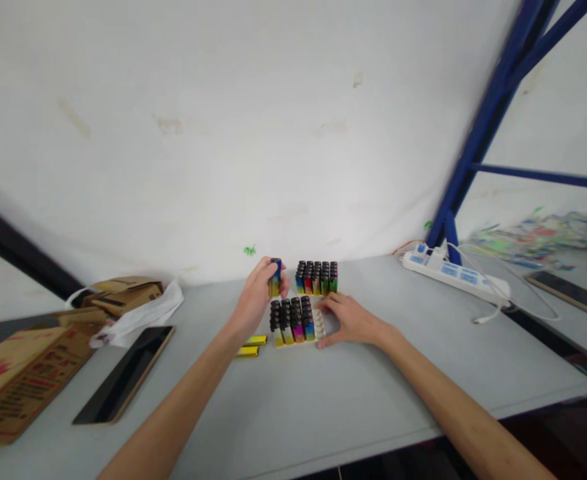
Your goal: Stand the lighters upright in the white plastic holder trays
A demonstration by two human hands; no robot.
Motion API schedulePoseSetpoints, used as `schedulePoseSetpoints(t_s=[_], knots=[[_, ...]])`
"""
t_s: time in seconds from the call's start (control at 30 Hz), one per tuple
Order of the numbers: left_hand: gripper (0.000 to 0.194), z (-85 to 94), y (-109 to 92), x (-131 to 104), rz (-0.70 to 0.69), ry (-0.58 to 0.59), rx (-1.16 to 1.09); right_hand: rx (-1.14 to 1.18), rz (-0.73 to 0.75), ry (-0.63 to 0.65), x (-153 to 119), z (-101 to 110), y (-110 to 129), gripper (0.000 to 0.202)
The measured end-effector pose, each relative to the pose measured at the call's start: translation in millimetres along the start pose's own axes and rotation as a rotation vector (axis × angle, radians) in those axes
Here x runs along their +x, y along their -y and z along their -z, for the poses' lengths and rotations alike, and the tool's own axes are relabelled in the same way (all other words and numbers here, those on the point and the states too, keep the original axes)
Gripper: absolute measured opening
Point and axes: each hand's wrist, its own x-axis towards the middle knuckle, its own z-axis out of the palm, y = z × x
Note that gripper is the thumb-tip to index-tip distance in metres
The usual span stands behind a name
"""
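Observation:
Several colourful lighters with black tops stand in rows in a white tray (319,324), whose right end shows bare slots. My left hand (259,288) is closed around a blue and yellow lighter (275,279), raised behind the tray's left side. At the tray's right end rests my right hand (349,320), thumb and fingers apart along its edge. Just behind stands a second group of lighters (317,277) in rows. Two yellow lighters (248,351) lie on the table left of the tray, partly hidden by my left forearm.
On the left are a cardboard box (28,373), a smaller opened box (128,293), a white plastic bag (148,313) and a dark phone (126,373). A white power strip (456,275) with cables lies right, beside a blue metal frame (488,113). A wall bounds the table's back.

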Motion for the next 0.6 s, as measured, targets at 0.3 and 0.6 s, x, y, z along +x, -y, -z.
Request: schedulePoseSetpoints(t_s=[0.3, 0.6], knots=[[0.031, -21.6, 18.4, 25.3, -0.091, 0.258, 0.522, -0.018, -0.007, 0.012, -5.7, 3.9, -11.3, 0.082], [0.021, -11.4, 32.6, 25.7, -0.1, 0.434, 0.887, -0.029, -0.032, 0.018, -7.9, 9.3, -19.0, 0.07]])
